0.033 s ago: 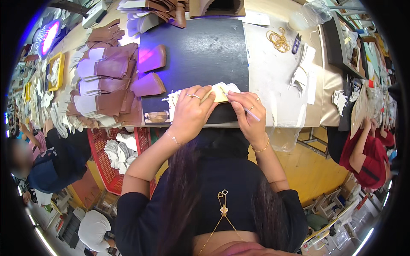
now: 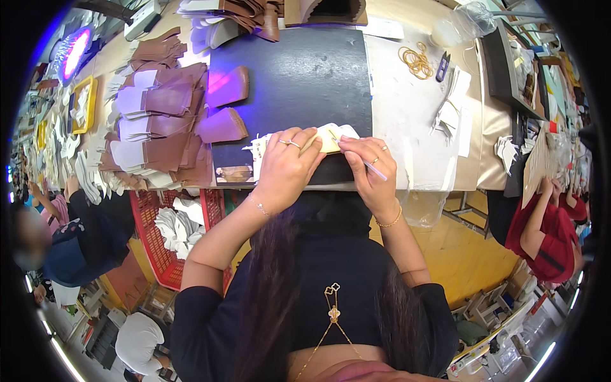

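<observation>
On the front edge of the black mat (image 2: 299,70) lies a pale yellow flat piece (image 2: 329,139) with a rounded white end, and pale layers show beneath it. Bent over it from the left, my left hand (image 2: 289,162) holds it against the mat; its thumb is mostly hidden. In a writing grip my right hand (image 2: 370,167) pinches a slim white pen-like stick (image 2: 377,172) at the piece's right end. A small dark line shows on the yellow surface near those fingertips. White strips poke out left of my left hand.
Brown and white leather-like pieces (image 2: 168,99) are stacked at the left, with two purple-lit ones (image 2: 223,126) on the mat. Rubber bands (image 2: 415,60), thread snips (image 2: 442,67) and white strips (image 2: 450,102) lie right. A red basket (image 2: 147,235) stands below the table. Other people sit on both sides.
</observation>
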`<state>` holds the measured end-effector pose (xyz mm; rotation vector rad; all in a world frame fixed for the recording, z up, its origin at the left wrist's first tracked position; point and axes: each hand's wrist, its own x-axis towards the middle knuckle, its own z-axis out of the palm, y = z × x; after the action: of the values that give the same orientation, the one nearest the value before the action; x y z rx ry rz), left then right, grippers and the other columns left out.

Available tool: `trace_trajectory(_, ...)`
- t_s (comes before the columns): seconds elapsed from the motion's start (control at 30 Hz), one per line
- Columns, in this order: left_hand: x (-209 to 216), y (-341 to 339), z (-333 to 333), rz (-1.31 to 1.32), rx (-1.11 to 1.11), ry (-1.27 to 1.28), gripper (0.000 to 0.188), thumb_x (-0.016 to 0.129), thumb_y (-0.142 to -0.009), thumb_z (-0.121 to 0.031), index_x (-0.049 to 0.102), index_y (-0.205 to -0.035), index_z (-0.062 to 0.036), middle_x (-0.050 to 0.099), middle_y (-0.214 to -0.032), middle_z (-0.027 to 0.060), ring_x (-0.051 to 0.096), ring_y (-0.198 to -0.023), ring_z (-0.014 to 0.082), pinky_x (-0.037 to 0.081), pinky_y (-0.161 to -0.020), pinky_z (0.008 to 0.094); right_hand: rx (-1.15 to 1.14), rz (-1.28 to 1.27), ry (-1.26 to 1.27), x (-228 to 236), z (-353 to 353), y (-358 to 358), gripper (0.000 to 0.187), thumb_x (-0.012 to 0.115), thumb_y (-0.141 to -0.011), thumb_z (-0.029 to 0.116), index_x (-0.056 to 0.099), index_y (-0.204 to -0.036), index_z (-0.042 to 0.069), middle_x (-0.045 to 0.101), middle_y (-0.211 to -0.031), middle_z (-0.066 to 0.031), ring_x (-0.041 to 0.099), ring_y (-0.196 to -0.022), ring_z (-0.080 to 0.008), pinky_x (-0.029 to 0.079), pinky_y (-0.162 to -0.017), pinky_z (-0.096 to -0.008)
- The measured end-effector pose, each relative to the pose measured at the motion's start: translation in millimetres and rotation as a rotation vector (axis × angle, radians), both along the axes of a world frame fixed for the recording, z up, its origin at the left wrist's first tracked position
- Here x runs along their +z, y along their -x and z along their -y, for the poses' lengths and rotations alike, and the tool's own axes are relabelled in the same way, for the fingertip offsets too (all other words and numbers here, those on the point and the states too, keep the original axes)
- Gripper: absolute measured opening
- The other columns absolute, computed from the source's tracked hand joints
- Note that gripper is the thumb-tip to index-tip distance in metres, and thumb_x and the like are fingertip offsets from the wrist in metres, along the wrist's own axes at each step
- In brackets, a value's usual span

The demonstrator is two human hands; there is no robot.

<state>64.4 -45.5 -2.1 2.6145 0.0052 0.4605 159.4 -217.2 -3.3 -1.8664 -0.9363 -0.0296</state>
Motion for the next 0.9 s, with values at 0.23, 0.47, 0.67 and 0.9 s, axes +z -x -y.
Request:
trace_trajectory(0.23, -4, -3, -4, 0.003, -0.009, -0.021, 0.024, 0.076, -0.084, -0.019, 0.07, -0.101, -0.0035, 0.067, -0.115, 0.0087, 0.061, -0.106, 0.0269, 0.047, -0.091, 0.0414, 0.011, 0.094, 0.077, 2, -12, -8, 0.008, 0.073, -0.091, 0.01, 0.073, -0.097, 0.006, 0.074, -0.089, -0.0067, 0.069, -0.083, -0.0226, 0.047, -0.077, -0.0363)
trace_trajectory(0.47, -4, -3, -3, -0.001, 0.005, 0.006, 0.024, 0.078, -0.082, -0.016, 0.071, -0.101, -0.0033, 0.068, -0.113, 0.0089, 0.062, -0.105, 0.0279, 0.048, -0.09, 0.0419, 0.083, 0.158, 0.274, 19, 7, -11, 0.013, 0.067, -0.095, 0.009, 0.072, -0.103, 0.001, 0.074, -0.094, -0.0092, 0.068, -0.084, -0.0262, 0.048, -0.083, -0.0389)
trace_trajectory(0.67, 7, 2, -19, -0.007, 0.06, 0.078, 0.025, 0.08, -0.082, -0.015, 0.073, -0.103, -0.0036, 0.069, -0.113, 0.0095, 0.063, -0.106, 0.0292, 0.049, -0.092, 0.0424, -0.056, 0.161, 0.261, 1, -9, -17, 0.029, 0.076, -0.088, 0.022, 0.072, -0.113, 0.009, 0.069, -0.124, -0.0116, 0.063, -0.121, -0.0296, 0.043, -0.103, -0.0443)
trace_trajectory(0.9, 30, 30, -61, -0.019, 0.345, 0.127, 0.025, 0.082, -0.08, -0.013, 0.075, -0.101, -0.0018, 0.069, -0.11, 0.0113, 0.065, -0.1, 0.0303, 0.051, -0.088, 0.0423, 0.041, 0.24, 0.416, -8, -20, -15, 0.027, 0.08, -0.082, 0.017, 0.071, -0.107, 0.011, 0.062, -0.135, -0.0104, 0.049, -0.137, -0.0323, 0.033, -0.112, -0.0514)
